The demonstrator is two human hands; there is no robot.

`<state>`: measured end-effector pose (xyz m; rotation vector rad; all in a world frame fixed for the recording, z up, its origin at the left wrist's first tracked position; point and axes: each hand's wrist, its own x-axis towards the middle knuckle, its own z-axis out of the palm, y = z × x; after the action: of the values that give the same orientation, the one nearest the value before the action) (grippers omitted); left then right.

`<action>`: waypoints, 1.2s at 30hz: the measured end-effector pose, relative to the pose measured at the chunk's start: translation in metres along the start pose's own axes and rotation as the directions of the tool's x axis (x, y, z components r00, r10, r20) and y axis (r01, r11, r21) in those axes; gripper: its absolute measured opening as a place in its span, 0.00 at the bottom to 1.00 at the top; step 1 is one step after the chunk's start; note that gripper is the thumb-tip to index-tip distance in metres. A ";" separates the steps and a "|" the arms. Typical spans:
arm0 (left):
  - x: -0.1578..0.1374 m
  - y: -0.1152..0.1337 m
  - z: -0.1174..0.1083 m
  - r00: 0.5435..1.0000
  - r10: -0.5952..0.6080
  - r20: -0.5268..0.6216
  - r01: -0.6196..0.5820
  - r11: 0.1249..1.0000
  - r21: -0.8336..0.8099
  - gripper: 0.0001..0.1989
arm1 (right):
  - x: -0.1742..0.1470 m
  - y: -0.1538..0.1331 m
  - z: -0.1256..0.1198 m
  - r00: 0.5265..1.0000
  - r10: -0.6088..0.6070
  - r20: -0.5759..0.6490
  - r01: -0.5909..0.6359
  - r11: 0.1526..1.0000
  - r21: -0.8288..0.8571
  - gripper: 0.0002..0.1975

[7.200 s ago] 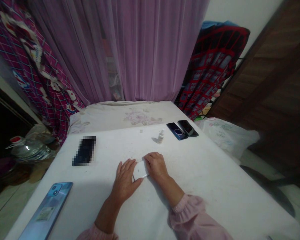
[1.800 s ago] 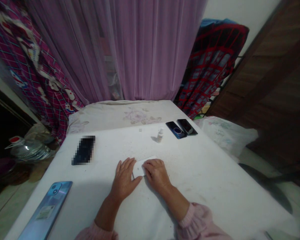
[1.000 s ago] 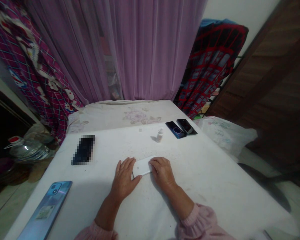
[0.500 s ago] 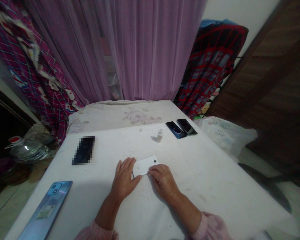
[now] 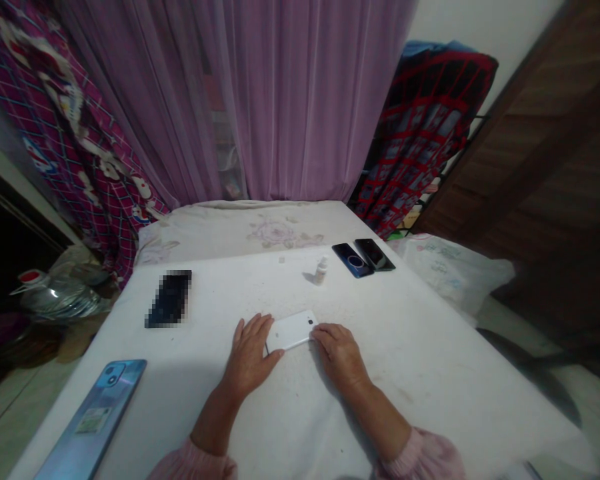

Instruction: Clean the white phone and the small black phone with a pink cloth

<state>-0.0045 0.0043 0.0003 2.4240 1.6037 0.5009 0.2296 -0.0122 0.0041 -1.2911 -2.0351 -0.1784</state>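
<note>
Two-handed, lower centre of frame: grips white phone (image 5: 291, 331) with left hand (image 5: 249, 355); bunches right hand (image 5: 343, 358) at corner, cannot tell if pinching; may skid it by slackening left hold.

The white table (image 5: 445, 380) bears phones (image 5: 291, 331) and a bottle (image 5: 321, 272).

The white phone (image 5: 293, 331) looks like smooth plastic — the tablecloth (image 5: 445, 367), matt fabric.
</note>
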 end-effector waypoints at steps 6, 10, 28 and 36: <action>0.000 0.000 0.000 1.000 -0.001 -0.004 0.001 1.000 0.002 0.29 | 0.007 -0.013 0.007 0.991 -0.135 0.024 0.132 0.987 0.097 0.06; 0.001 0.001 0.000 1.000 -0.001 -0.009 0.001 1.000 -0.001 0.29 | 0.011 -0.025 0.015 0.979 -0.198 0.048 0.188 0.969 0.157 0.06; 0.001 -0.004 0.002 1.000 0.027 0.008 -0.026 1.000 -0.006 0.30 | 0.001 0.016 -0.006 0.993 -0.051 0.105 0.042 0.996 0.085 0.09; 0.001 -0.006 0.003 1.000 0.025 0.010 -0.025 1.000 0.003 0.30 | 0.005 0.015 -0.005 0.994 -0.079 0.081 0.068 0.990 0.126 0.10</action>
<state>-0.0081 0.0075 -0.0047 2.4478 1.5738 0.4904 0.2434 -0.0031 0.0069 -1.1665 -2.1335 -0.0308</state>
